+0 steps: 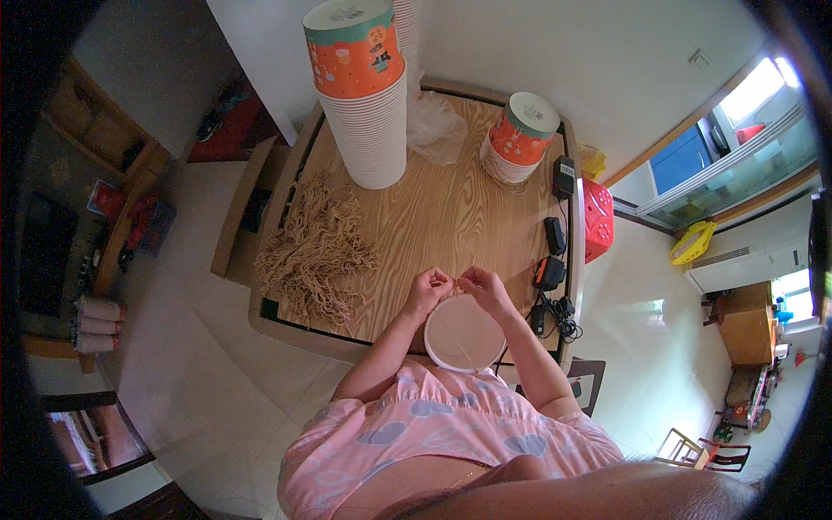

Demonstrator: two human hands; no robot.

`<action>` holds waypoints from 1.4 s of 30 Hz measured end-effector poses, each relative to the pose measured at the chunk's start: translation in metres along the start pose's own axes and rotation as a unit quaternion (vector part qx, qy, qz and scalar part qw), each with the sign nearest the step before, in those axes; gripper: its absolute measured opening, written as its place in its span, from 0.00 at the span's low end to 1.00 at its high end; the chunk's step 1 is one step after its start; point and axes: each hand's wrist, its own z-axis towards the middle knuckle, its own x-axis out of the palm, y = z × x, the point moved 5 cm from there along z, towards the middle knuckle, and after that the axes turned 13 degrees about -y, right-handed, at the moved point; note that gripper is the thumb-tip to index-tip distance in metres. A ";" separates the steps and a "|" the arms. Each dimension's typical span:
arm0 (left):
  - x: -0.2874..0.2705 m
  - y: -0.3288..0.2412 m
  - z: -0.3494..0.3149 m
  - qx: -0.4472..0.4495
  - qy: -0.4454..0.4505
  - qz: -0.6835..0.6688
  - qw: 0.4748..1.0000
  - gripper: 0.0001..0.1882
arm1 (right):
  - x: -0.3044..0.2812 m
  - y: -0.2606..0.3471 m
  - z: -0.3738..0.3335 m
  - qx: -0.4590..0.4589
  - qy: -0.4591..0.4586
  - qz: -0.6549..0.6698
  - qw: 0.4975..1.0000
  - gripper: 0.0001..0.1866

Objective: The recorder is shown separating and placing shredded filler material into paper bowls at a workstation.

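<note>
A white-lined paper bucket (464,336) stands tilted against my body at the table's near edge, its open mouth facing up. At its far rim my left hand (428,293) and my right hand (485,291) almost meet, fingertips pinched. Between them is a thin bit of cord, mostly hidden by the fingers. A thin pale strand crosses the bucket's inside. To the left lies a loose heap of beige cords (319,247).
A tall stack of paper buckets (368,121) stands at the far left, orange and green on top. A shorter stack (520,143) is at the far right, near a crumpled plastic bag (436,126). Black adapters and cables (549,273) line the table's (433,208) right edge, beside a red stool (598,221).
</note>
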 end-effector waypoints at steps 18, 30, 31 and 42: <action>0.008 -0.007 -0.007 -0.044 0.037 -0.021 0.998 0.03 | 0.000 -0.001 0.001 0.009 -0.033 0.099 0.995 0.03; 0.003 0.002 0.001 -0.006 -0.012 -0.026 1.000 0.05 | 0.001 0.003 0.002 -0.036 -0.024 0.006 0.999 0.05; 0.003 0.001 0.000 -0.004 -0.014 -0.019 1.000 0.05 | 0.000 0.001 0.002 -0.035 -0.025 0.006 0.999 0.05; 0.001 0.004 0.000 -0.031 0.019 -0.045 0.998 0.04 | 0.004 -0.008 0.003 -0.032 -0.050 0.037 0.998 0.06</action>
